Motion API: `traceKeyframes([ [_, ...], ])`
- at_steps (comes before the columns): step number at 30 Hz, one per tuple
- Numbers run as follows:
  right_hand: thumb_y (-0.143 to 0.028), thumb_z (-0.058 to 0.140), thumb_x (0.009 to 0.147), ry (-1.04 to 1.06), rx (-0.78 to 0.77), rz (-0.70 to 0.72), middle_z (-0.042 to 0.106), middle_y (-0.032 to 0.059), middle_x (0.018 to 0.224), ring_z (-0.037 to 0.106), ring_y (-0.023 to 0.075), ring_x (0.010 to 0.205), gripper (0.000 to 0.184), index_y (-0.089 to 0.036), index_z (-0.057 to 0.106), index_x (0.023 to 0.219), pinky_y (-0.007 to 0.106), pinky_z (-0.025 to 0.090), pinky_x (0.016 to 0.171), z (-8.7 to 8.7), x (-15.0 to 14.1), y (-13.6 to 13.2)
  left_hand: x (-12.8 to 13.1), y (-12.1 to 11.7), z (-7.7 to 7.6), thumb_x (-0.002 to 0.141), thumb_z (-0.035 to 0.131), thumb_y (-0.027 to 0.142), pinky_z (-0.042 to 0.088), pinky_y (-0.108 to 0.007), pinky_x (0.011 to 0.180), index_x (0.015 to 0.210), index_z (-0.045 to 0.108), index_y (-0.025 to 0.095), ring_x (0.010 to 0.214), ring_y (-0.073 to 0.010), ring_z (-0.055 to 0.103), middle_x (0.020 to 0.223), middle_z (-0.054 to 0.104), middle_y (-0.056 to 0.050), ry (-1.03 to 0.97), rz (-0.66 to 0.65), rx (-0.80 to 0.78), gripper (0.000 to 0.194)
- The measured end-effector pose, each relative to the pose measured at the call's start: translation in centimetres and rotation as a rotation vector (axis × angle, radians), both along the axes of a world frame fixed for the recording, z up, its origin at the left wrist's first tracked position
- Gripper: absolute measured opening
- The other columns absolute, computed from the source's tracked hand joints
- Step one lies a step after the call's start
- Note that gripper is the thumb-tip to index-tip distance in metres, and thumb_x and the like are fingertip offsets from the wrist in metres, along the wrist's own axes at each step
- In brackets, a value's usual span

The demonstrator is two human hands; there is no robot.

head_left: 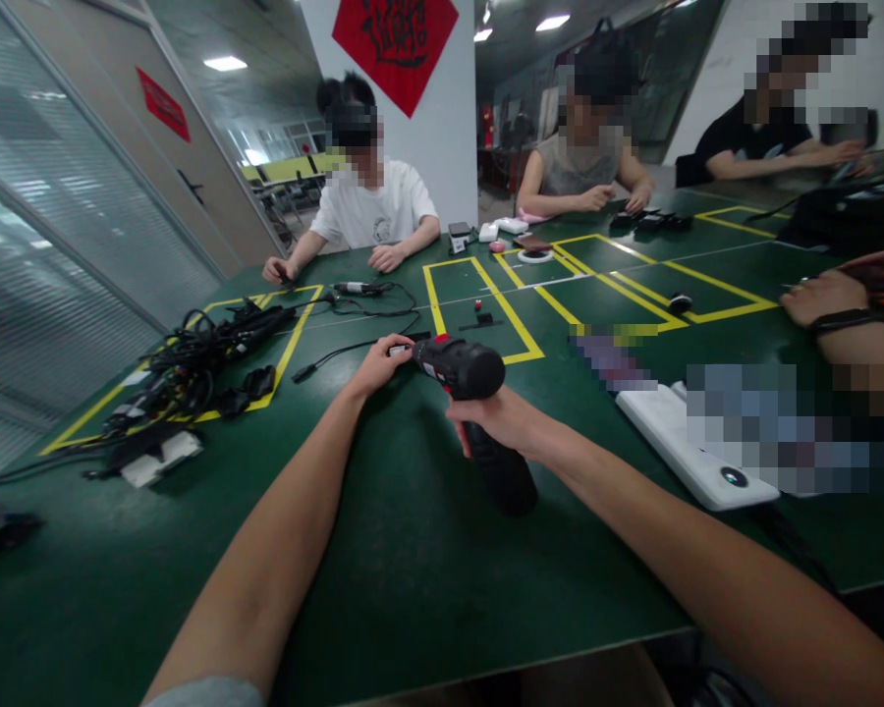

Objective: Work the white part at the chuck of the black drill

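- The right hand (495, 412) is wrapped firmly around the handle of a black-and-red power drill (457, 365), so taking hold of the tool looks done.
- The drill is held up over the near middle of the green table (383, 599), its nose turned left and its handle slanting down toward the near right.
- The left hand (380, 367) is right at the nose, fingertips at a small dark piece with a pale label (399, 349); from here I can't tell whether they pinch it or only touch it.
- Whether the nose meets that piece is hidden too, so I can't judge if any drilling or driving is finished, or how much is left.
- Just beyond, a small black part (484, 318) lies within the yellow tape (520, 331), with neither hand on it.
- Off to the left there's a heap of black cables (206, 365); to the right, a white device (696, 447). Both hands are away from these.
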State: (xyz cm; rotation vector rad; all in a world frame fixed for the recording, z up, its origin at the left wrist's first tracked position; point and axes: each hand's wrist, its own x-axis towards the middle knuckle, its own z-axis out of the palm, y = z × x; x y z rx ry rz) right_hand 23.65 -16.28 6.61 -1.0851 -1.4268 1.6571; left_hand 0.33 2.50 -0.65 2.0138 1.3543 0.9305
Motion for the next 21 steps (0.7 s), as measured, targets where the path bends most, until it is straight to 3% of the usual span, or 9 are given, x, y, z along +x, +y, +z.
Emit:
traceKeyframes([
  [12,-0.017,0.059,0.072,-0.007,-0.001,-0.002,0.058,0.002,0.051,0.056,0.0137,0.043,0.014,-0.016,0.055,0.059,0.026,0.043,0.046,-0.15,-0.08,0.09,-0.34,0.67,-0.67,0.078,0.062,0.038,0.044,-0.035,0.092,0.11,0.067,0.019,0.094,-0.0204,0.055,0.101,0.066,-0.004,0.005,-0.025,0.004,0.037],
  [21,-0.018,0.059,0.073,0.002,0.013,0.0,0.058,0.0015,0.05,0.057,0.0135,0.043,0.016,-0.016,0.055,0.057,0.026,0.043,0.047,-0.29,-0.02,0.2,-0.42,0.81,-0.75,0.078,0.062,0.038,0.043,-0.036,0.097,0.108,0.067,0.021,0.103,-0.0225,0.056,0.107,0.067,-0.004,0.004,-0.025,0.019,0.035],
])
